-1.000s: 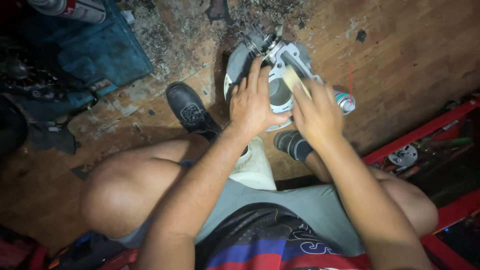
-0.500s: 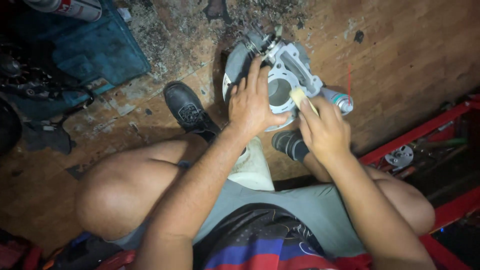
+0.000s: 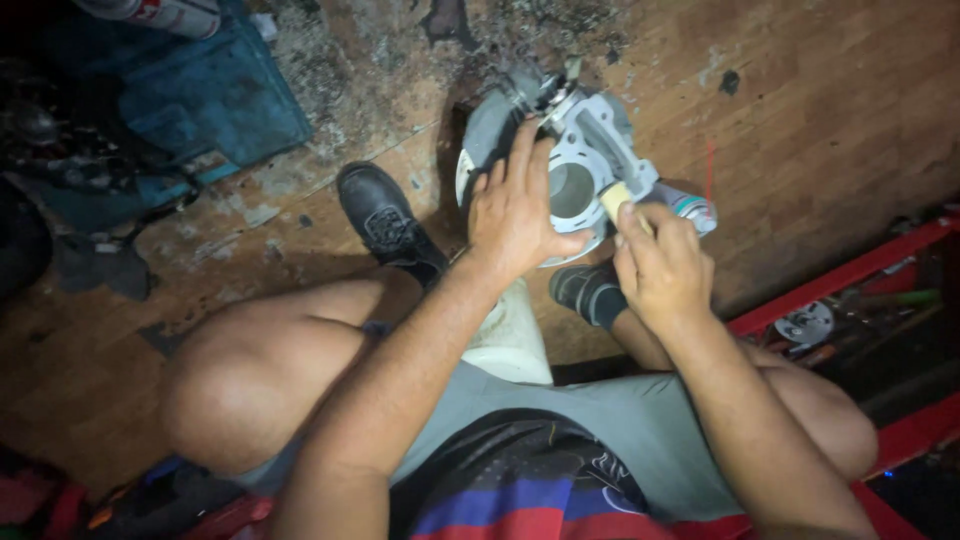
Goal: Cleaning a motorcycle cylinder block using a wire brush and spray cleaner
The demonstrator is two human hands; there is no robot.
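left hand (image 3: 518,212) is lying flat, fingers spread, steadying the grey metal cylinder part (image 3: 590,165) on the wooden floor (image 3: 800,110) | right hand (image 3: 660,268), pinching a small tan piece (image 3: 614,197), is now drawing back from the bore to the part's edge | rubbing seems to be continuing there

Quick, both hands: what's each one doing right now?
Left hand: open, flat on the metal cylinder.
Right hand: closed on a small tan piece.
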